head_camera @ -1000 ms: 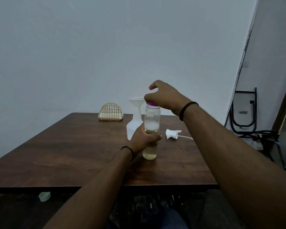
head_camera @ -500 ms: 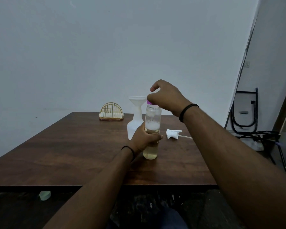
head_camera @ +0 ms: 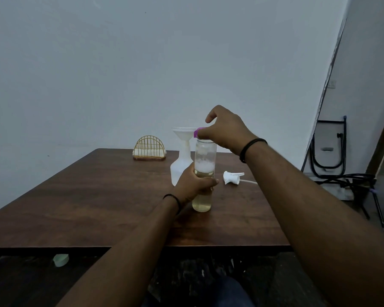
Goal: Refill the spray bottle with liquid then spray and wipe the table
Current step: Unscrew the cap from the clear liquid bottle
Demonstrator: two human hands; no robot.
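A dark wooden table (head_camera: 93, 207) is seen from its near edge, which runs across the lower part of the view; bare wood lies to the left of the hands and in front of them. A clear bottle (head_camera: 204, 173) stands upright well inside the near edge, about midway across the tabletop. It is gripped round its middle by the left hand (head_camera: 194, 185), whose fingers are curled about the glass. A purple cap (head_camera: 196, 132) is pinched by the right hand (head_camera: 225, 129) just above the bottle's open mouth, slightly to the left of it; whether the cap touches the rim cannot be told.

Pale yellowish liquid fills the lower part of the clear bottle, with white foam above it. Just behind stands the white spray bottle (head_camera: 180, 167), with a white funnel (head_camera: 183, 135) seated in its neck; its contents cannot be made out. The white spray head (head_camera: 231, 177), with its tube, lies on the table to the right, apart from both bottles.

A gold wire holder (head_camera: 149, 148) with white napkins stands near the far edge. A plain pale wall rises behind the table. Black folded frames (head_camera: 328, 147) lean against the wall at the right.
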